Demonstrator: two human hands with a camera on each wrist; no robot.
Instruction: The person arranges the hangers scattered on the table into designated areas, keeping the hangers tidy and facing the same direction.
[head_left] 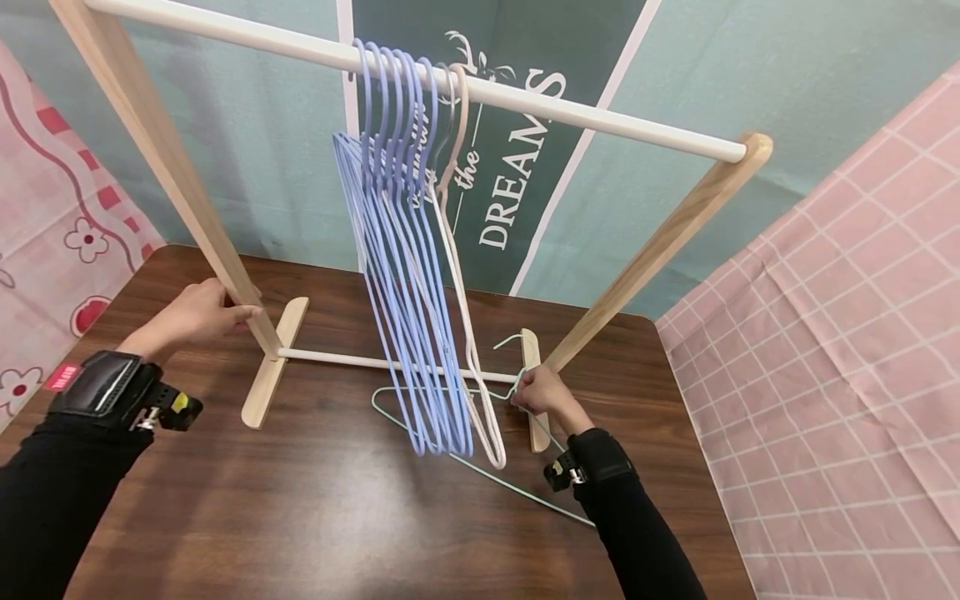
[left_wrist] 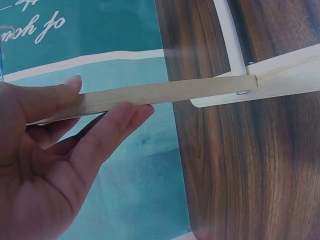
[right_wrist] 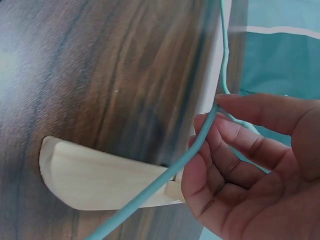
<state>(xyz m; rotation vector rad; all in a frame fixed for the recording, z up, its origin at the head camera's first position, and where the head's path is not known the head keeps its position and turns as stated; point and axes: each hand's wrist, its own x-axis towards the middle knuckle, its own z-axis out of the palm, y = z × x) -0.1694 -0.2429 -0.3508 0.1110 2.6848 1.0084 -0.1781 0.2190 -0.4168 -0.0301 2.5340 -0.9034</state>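
My left hand [head_left: 202, 312] grips the left wooden post [head_left: 172, 167] of a clothes rack low down, thumb on one side and fingers on the other, as the left wrist view also shows. With my right hand [head_left: 545, 392] I pinch a mint green hanger [head_left: 517, 493] near its neck, beside the foot of the right post. Its hook [head_left: 510, 339] points away from me, and its body lies low behind and in front of the hanging ones. Several blue hangers [head_left: 412, 300] hang together on the white top rail [head_left: 600, 119], with white and beige hangers [head_left: 461, 292] at their right.
The rack stands on a brown wooden table [head_left: 300, 517] on two wooden feet [head_left: 258, 392], joined by a white lower bar [head_left: 337, 360]. Behind is a teal cloth [head_left: 285, 200] with lettering. Pink patterned cloths [head_left: 840, 333] border both sides.
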